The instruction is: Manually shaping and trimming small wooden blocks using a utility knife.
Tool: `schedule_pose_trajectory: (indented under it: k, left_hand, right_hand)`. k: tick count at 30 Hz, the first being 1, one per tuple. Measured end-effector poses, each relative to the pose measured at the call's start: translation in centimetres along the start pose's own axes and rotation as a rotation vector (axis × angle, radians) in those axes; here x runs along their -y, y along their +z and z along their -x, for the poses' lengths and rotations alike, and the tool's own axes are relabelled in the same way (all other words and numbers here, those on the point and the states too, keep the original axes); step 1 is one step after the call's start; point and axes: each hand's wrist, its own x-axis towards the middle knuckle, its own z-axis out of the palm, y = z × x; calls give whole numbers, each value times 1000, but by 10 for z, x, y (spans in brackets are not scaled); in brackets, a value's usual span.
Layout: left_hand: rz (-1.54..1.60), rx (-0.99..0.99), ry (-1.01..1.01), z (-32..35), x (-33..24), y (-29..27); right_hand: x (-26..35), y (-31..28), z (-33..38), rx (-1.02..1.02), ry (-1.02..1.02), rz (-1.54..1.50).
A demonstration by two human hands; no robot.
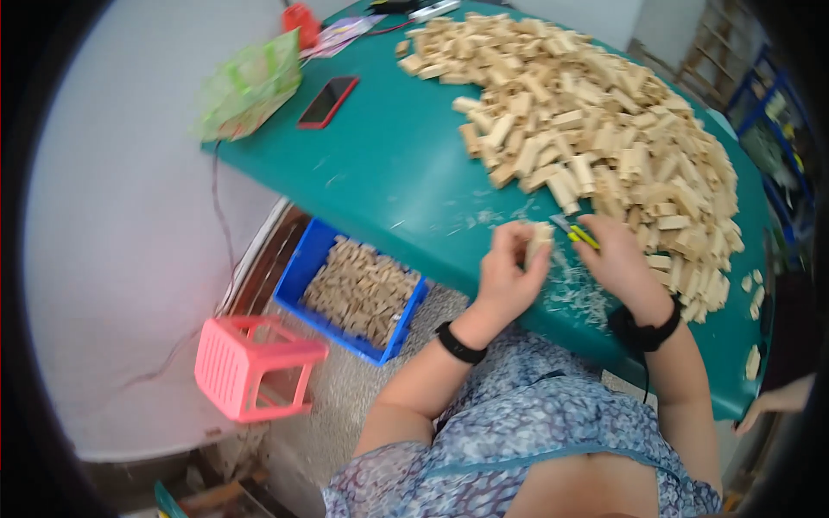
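My left hand [512, 269] is closed around a small pale wooden block [540, 241], held upright at the table's near edge. Just to its right, my right hand [617, 261] grips a yellow-green craft knife [585, 236], its grey blade pointing up and left, close to the block but apart from it. Thin whitish shavings [577, 298] lie scattered on the green table [380, 164] below and between my hands. Beyond them, a large heap of similar wooden blocks [596, 112] spreads over the far and right parts of the table.
A red-edged phone [328, 102] and a green plastic bag [252, 91] lie at the table's left. Below the left edge stand a blue bin [302, 272] of wooden pieces and a pink stool [226, 367]. Another person's hand [777, 399] shows at the far right, near several loose pieces.
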Motion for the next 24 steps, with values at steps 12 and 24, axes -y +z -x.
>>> schedule_pose_trajectory:
  k: [12, 24]
  left_hand:
    - [32, 125, -41, 2, -3, -6]
    - [431, 152, -398, -10, -34, -12]
  right_hand:
    - [-16, 5, -11, 104, 65, -1]
    - [-19, -35, 28, -75, 446, -1150]
